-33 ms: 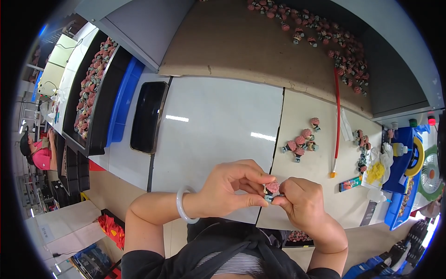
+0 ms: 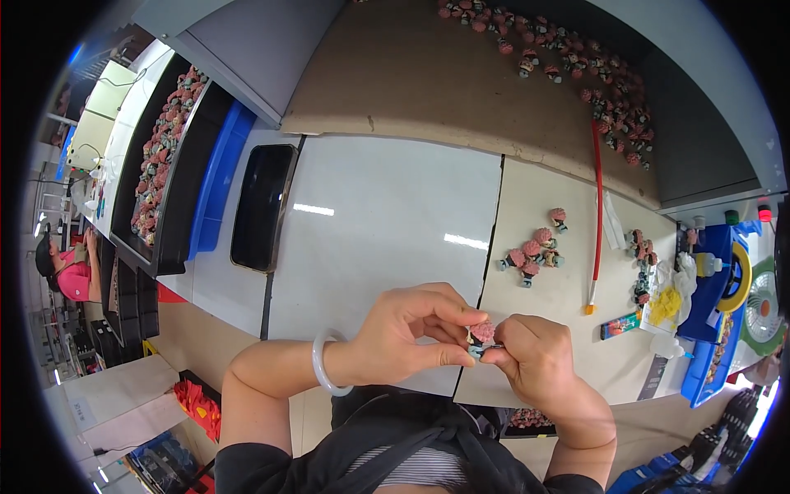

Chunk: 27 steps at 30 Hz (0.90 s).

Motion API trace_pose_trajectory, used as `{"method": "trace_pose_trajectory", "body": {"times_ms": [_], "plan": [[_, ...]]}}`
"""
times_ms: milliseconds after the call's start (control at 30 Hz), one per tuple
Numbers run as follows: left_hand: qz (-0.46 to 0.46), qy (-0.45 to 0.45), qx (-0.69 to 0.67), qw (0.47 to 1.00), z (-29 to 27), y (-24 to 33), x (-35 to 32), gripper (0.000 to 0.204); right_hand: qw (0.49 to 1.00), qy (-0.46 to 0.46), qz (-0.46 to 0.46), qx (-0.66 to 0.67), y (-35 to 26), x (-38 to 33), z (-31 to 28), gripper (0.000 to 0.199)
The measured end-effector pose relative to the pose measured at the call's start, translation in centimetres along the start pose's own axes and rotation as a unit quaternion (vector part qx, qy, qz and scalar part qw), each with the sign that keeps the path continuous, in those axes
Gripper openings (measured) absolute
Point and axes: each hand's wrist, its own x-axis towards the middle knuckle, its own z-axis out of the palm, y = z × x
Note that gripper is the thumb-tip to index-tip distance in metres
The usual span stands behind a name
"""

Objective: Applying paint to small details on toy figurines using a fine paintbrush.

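My left hand point(image 2: 415, 329) pinches a small figurine point(image 2: 481, 332) with a pink bumpy top and a pale blue-grey lower part. A pale bangle point(image 2: 320, 363) circles that wrist. Close against the figurine's right side, my right hand point(image 2: 535, 354) is closed, its thumb and curled fingers pressed together. A thin dark sliver shows between its fingertips and the figurine, too small to name. Beyond my right hand, a cluster of similar figurines point(image 2: 531, 255) lies on the white tabletop point(image 2: 387, 214).
A black phone point(image 2: 263, 207) lies left, beside a blue bin point(image 2: 226, 177) and a black tray point(image 2: 177, 193) of figurines. A red-handled brush point(image 2: 597, 214) lies right. More figurines point(image 2: 617, 103) are heaped on the brown shelf point(image 2: 411, 90). A co-worker point(image 2: 72, 267) is far left.
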Motion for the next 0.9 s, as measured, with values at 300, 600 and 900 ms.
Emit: {"method": "trace_pose_trajectory", "body": {"times_ms": [300,600,900], "plan": [[-0.032,-0.019,-0.033,0.999,-0.12,0.11,-0.05,0.037,0.999,-0.006,-0.035,0.006,0.11,-0.08,-0.12,0.034],[-0.018,-0.010,-0.073,0.997,0.22,-0.27,0.01,0.039,0.998,0.037,-0.031,-0.032,0.16,-0.20,-0.07,0.036],[-0.024,0.000,-0.051,0.998,0.27,0.09,0.05,0.039,0.999,0.023,-0.024,-0.024,0.23,-0.22,0.14,0.037]]}}
